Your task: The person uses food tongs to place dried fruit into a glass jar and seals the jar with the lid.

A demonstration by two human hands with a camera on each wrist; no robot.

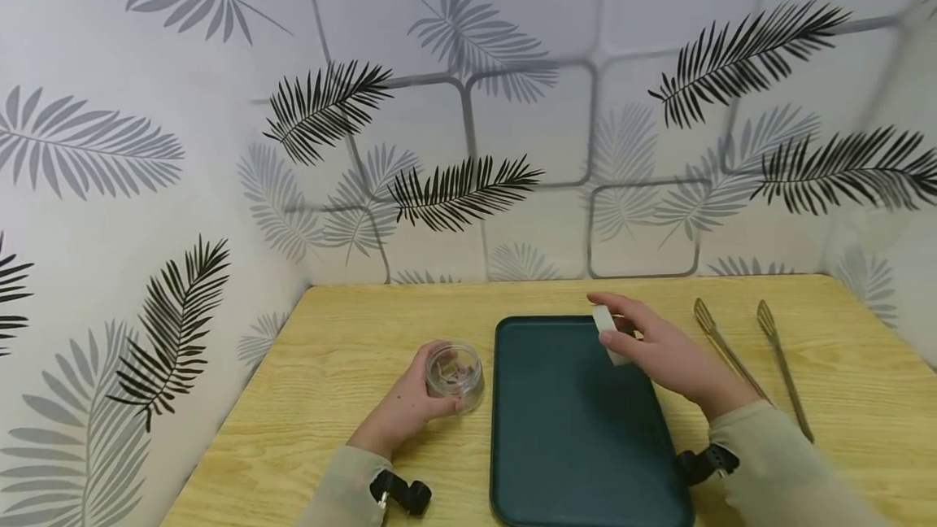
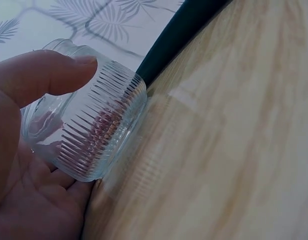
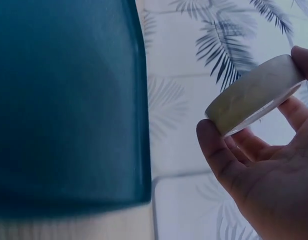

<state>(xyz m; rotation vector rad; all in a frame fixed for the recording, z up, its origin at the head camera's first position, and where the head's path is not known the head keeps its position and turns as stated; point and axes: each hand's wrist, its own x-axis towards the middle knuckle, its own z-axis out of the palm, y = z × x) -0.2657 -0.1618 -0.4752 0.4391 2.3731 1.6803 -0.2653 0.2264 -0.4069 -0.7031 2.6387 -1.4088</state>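
Observation:
My left hand (image 1: 410, 403) grips a clear glass jar (image 1: 468, 385) from its left side, just left of a dark green tray (image 1: 578, 437). The jar has no lid on it and stands upright on the wooden table; its ridged wall (image 2: 101, 125) shows in the left wrist view, with small reddish-brown bits inside near the bottom. Above the tray's far right corner, my right hand (image 1: 673, 360) holds a round white lid (image 3: 256, 92) by its edge, thumb on one side and fingers on the other. The lid is tilted nearly on edge.
Metal tongs (image 1: 786, 372) lie spread on the table to the right of the tray, partly behind the right forearm. A leaf-patterned wall (image 1: 527, 250) rises along the table's far edge, and another wall stands at the left.

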